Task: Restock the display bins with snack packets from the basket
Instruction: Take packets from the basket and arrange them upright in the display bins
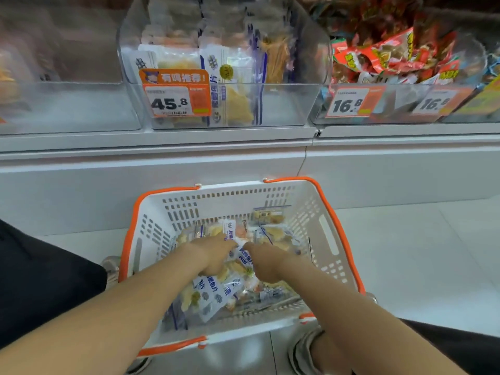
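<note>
Bright even light; blurred, bowed edges

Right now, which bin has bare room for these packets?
The middle bin has bare floor at its front right, beside the upright packets. The left bin looks mostly bare, though blurred. The right bin is heaped with red packets. Both hands are down in the basket.

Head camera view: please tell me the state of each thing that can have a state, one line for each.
Basket: on the floor, partly filled with packets.
Middle bin: partly stocked with white and blue packets.
Right bin: heaped with red packets.
Left hand: down among the basket's packets.
Right hand: also among them; grasp unclear.
</note>
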Motion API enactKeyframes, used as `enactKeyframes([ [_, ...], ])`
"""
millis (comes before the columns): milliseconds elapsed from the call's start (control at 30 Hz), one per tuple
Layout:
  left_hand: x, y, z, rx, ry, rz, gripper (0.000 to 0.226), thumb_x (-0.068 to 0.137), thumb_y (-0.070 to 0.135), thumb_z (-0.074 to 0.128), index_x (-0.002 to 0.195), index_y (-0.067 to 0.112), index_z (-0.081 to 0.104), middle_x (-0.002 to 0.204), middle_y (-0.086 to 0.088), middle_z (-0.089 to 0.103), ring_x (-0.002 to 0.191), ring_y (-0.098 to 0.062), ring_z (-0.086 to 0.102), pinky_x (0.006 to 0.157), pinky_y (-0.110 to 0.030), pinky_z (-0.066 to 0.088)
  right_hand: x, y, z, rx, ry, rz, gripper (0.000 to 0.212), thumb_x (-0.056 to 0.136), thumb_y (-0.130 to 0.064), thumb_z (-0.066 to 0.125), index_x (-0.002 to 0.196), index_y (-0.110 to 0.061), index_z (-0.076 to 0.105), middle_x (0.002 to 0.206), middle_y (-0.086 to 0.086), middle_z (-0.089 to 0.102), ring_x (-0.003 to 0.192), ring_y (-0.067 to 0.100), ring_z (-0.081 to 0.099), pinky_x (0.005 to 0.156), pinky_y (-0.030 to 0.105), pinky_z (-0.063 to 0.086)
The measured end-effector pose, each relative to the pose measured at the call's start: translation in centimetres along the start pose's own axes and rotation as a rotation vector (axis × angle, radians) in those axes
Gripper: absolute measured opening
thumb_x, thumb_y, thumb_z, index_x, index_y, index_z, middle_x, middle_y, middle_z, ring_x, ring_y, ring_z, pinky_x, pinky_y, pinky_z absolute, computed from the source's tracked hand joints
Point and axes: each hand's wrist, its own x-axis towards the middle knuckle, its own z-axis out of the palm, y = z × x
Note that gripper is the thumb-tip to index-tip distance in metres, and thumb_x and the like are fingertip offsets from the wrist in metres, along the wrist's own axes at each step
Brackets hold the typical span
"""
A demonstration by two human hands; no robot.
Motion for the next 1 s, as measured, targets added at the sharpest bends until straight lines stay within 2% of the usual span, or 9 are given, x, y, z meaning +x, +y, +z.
enactKeyframes([
  [133,0.7,-0.2,0.9,-0.096,0.044,-0.014,0.081,0.101,0.022,0.057,0.165,0.033,0.009,0.164,-0.014,0.020,0.127,-0.035,0.055,0.099,-0.048,0.054,1.9,-1.1,-0.5,0.315,0.045,0.044,0.068,0.101,-0.009,0.051,0.162,-0.013,0.022,0.150,0.018,0.051,0.131,0.036,0.054,0.101,0.040,0.048],
  [233,0.6,-0.4,1.6,-0.145,-0.005,-0.010,0.073,0.102,0.025,0.059,0.163,0.020,0.018,0.142,-0.012,0.044,0.104,-0.024,0.058,0.087,-0.038,0.054,3.7,-0.7,-0.4,0.470,0.084,0.079,0.070,0.097,-0.004,0.052,0.161,-0.012,0.025,0.158,0.015,0.042,0.133,0.034,0.053,0.095,0.038,0.049],
  [300,0.7,-1.0,1.8,-0.143,-0.011,-0.014,0.059,0.100,0.023,0.061,0.152,0.014,0.036,0.131,-0.006,0.049,0.107,-0.022,0.055,0.088,-0.036,0.052,4.5,-0.2,-0.2,0.568,0.070,0.100,0.073,0.095,-0.002,0.049,0.162,-0.013,0.024,0.164,0.013,0.035,0.125,0.030,0.058,0.085,0.035,0.049],
  [400,0.9,-1.6,1.9,-0.127,-0.013,-0.009,0.061,0.096,0.015,0.061,0.152,0.014,0.039,0.142,-0.005,0.047,0.124,-0.025,0.054,0.100,-0.041,0.052,5.3,0.3,-0.2,0.707,0.071,0.105,0.064,0.103,-0.007,0.043,0.163,-0.013,0.023,0.162,0.011,0.036,0.080,0.004,0.049,0.057,0.015,0.044],
  [533,0.7,-1.8,1.8,-0.126,-0.021,0.007,0.071,0.095,0.012,0.060,0.160,0.015,0.032,0.154,-0.006,0.042,0.137,-0.027,0.050,0.107,-0.045,0.051,6.4,0.8,-0.1,0.884,0.164,0.178,0.050,0.107,-0.039,0.048,0.154,-0.023,0.038,0.106,0.001,0.058,0.070,0.009,0.045,0.052,0.025,0.042],
  [667,0.3,-2.1,1.7,-0.157,-0.027,0.007,0.070,0.093,0.011,0.062,0.158,0.015,0.035,0.153,-0.006,0.044,0.134,-0.027,0.052,0.105,-0.045,0.053,7.9,0.4,0.2,1.157,0.244,0.328,0.073,0.088,-0.040,0.075,0.142,-0.032,0.026,0.131,0.015,0.060,0.106,0.033,0.066,0.086,0.054,0.061],
  [733,-0.1,-2.4,1.5,-0.185,-0.033,0.006,0.069,0.092,0.010,0.062,0.156,0.015,0.037,0.150,-0.007,0.047,0.129,-0.027,0.056,0.101,-0.045,0.055,7.7,-0.1,0.0,1.173,0.277,0.372,0.086,0.080,-0.043,0.082,0.146,-0.023,0.029,0.121,0.010,0.063,0.098,0.026,0.063,0.081,0.048,0.062],
  [833,-0.8,-2.7,1.3,-0.203,-0.035,0.009,0.071,0.092,0.011,0.062,0.158,0.015,0.036,0.151,-0.007,0.047,0.128,-0.027,0.057,0.102,-0.046,0.055,5.7,-0.8,-0.7,1.174,0.267,0.335,0.030,0.090,-0.025,0.082,0.101,-0.005,0.063,0.066,0.000,0.065,0.050,0.011,0.058,0.046,0.023,0.046],
  [1000,-2.4,-2.8,0.6,-0.268,-0.034,-0.012,0.076,0.098,0.015,0.057,0.165,0.019,0.023,0.157,-0.008,0.045,0.131,-0.027,0.056,0.107,-0.045,0.052,3.4,-0.8,-3.1,1.232,0.534,0.199,0.013,0.094,-0.009,0.074,0.106,-0.006,0.078,0.089,0.005,0.079,0.068,0.008,0.075,0.057,0.020,0.058],
])
